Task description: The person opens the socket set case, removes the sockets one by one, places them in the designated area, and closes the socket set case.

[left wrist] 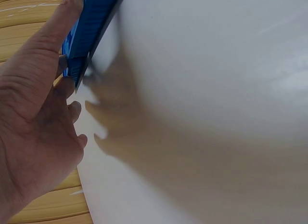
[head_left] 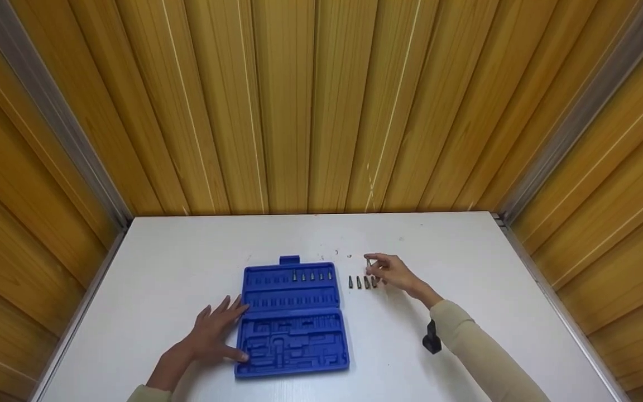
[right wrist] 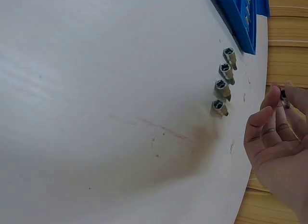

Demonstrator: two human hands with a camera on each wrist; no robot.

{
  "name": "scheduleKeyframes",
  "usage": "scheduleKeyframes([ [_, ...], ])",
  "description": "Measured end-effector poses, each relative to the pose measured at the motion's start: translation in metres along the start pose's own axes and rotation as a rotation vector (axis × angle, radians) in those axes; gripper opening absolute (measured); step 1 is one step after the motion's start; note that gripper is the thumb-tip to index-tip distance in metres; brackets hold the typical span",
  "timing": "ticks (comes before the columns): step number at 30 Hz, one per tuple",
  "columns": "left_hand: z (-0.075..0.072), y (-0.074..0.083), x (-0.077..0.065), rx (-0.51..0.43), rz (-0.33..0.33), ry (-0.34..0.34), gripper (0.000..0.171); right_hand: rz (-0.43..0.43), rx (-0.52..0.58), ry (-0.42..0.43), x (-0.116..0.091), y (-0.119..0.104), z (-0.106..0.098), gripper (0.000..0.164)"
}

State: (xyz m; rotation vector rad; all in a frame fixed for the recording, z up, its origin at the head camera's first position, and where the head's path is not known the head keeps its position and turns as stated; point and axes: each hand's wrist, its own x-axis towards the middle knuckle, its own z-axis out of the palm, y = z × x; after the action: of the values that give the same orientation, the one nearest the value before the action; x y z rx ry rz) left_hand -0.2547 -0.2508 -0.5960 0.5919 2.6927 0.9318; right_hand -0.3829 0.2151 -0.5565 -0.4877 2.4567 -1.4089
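A blue plastic tool case [head_left: 293,309] lies unfolded on the white table, its moulded slots facing up. Several metal screwdriver bits [head_left: 312,276] stand in the upper row of its far half. My left hand [head_left: 210,335] has its fingers spread along the case's left side, thumb at the near corner; in the left wrist view the thumb touches the edge. To the right of the case, my right hand [head_left: 393,273] pinches one bit [right wrist: 285,99] between thumb and fingertips, raised over the table. Several loose bits [right wrist: 223,89] are lined up just below that hand.
A small black object [head_left: 432,341] shows beside the right sleeve. Dark specks [head_left: 337,253] dot the white table [head_left: 187,240] beyond the case. Wood-patterned panels [head_left: 282,111] enclose the table at the back and both sides.
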Motion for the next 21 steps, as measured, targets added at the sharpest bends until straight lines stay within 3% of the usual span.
scheduleKeyframes([
  [21, 0.0, 0.001, -0.001, 0.026, -0.004, 0.006, 0.117, -0.051, -0.264, 0.067, -0.017, 0.039, -0.011, 0.039],
])
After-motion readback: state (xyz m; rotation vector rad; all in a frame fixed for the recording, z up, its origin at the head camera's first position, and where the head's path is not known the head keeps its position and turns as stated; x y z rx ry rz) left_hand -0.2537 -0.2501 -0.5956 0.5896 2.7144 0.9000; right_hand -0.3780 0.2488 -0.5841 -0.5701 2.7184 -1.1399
